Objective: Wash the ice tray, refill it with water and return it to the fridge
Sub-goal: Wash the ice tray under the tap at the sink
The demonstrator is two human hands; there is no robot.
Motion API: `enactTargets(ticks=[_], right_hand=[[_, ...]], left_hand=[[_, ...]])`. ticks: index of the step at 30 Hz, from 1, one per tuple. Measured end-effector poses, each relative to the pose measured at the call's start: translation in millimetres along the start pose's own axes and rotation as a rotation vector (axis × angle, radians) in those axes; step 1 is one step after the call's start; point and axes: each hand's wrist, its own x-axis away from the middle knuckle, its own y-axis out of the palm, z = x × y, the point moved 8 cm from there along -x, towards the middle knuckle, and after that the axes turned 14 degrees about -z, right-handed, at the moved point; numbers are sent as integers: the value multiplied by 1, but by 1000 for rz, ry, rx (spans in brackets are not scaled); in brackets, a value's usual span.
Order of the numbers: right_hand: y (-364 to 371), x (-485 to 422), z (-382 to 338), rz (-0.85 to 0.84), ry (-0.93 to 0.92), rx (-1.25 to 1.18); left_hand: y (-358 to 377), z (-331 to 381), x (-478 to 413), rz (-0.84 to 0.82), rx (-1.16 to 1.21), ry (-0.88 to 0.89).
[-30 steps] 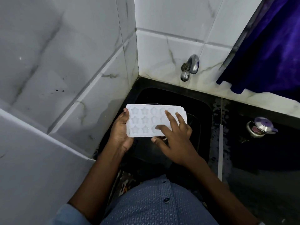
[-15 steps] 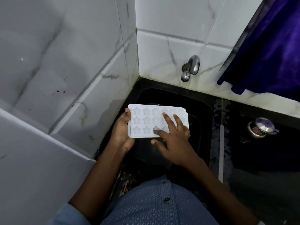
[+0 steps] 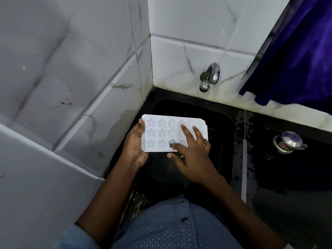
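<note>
**A:** From the head camera, which step is happening?

**B:** The washing, I'd judge. The left hand (image 3: 134, 147) is gripping the white star-mould ice tray (image 3: 160, 134) by its left end, holding it face up over the black sink (image 3: 225, 126). The right hand (image 3: 195, 156) is lying spread, fingertips pressing into the cavities.

**A:** And next?

**B:** No water is showing at the tap (image 3: 210, 76), so rinsing is probably calling for one hand to open it.

**A:** Anything obstructing?

**B:** A purple cloth (image 3: 296, 51) is hanging just right of the tap. A small lidded steel pot (image 3: 287, 143) is sitting well apart.
</note>
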Motion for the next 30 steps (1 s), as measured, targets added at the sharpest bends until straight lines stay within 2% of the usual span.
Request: enactTargets(ticks=[30], right_hand=[[5, -9, 6, 34, -8, -13]], left_hand=[[1, 4, -13, 34, -13, 4]])
